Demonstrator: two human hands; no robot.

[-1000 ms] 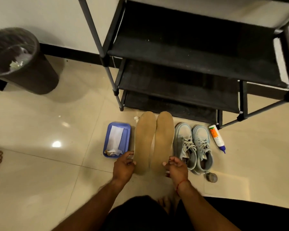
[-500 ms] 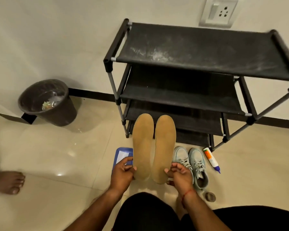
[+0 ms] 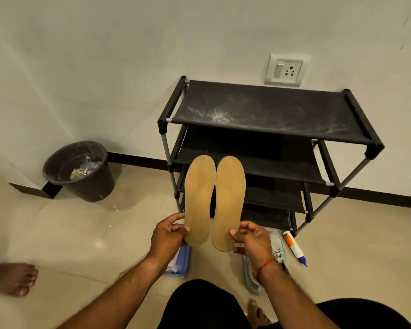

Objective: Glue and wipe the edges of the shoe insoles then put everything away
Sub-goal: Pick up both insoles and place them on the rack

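I hold two tan insoles upright, side by side, in front of the black shoe rack. My left hand pinches the heel of the left insole. My right hand pinches the heel of the right insole. On the floor below lie a pair of pale blue sneakers, partly hidden by my right wrist, a white glue bottle with an orange label and blue tip, and a blue tray with white tissue, mostly hidden by my left hand.
A dark bin with scraps stands at the wall to the left. Another person's bare foot is at the left edge. A wall socket sits above the rack. My knees and a foot fill the bottom.
Both hands lifted the insoles off the floor and raised them in front of the rack. My head rose and tilted up, so the rack's top shelf and wall socket came into view.
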